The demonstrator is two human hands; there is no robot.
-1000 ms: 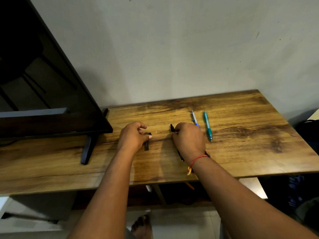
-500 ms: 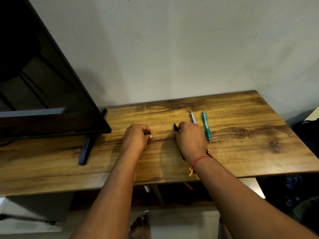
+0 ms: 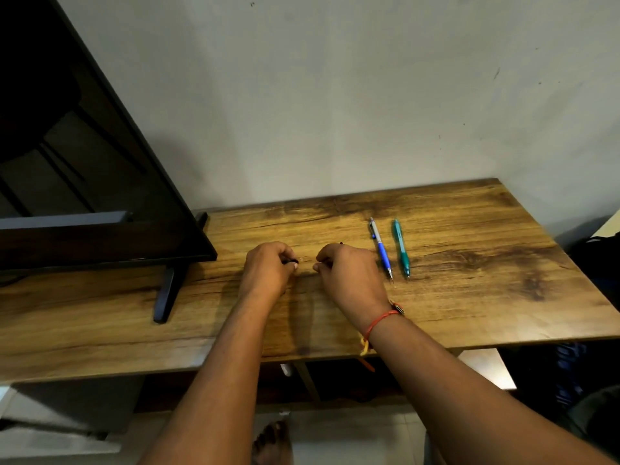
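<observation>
left hand [image 3: 268, 271]: knuckles up, low over the table, fingers curled; thumb and fingertips pinch a small black cap [image 3: 292, 262] on its 3 o'clock side.
right hand [image 3: 352, 276]: fingers curled down and closed over a black pen [image 3: 341, 243]; the thumb tip points to 9 o'clock, toward the left hand.
black pen: almost wholly hidden under the right hand; only a dark end shows past the knuckles at 12 o'clock.
black cap: at 9 o'clock of the right thumb tip, near it but apart; whether it touches the wood cannot be told.
blue pen [image 3: 381, 248]: flat on the table just beside the right hand at 3 o'clock, tip toward 6 o'clock.
teal pen [image 3: 401, 248]: alongside the blue pen at its 3 o'clock, apart from it, tip also toward 6 o'clock.
table [image 3: 486, 297]: wood-grain top, far edge against the wall.
screen [image 3: 84, 196]: dark, at 9 o'clock of the left hand; its black foot [image 3: 169, 290] stands on the table.
bracelet [image 3: 380, 321]: red thread round the right wrist.
</observation>
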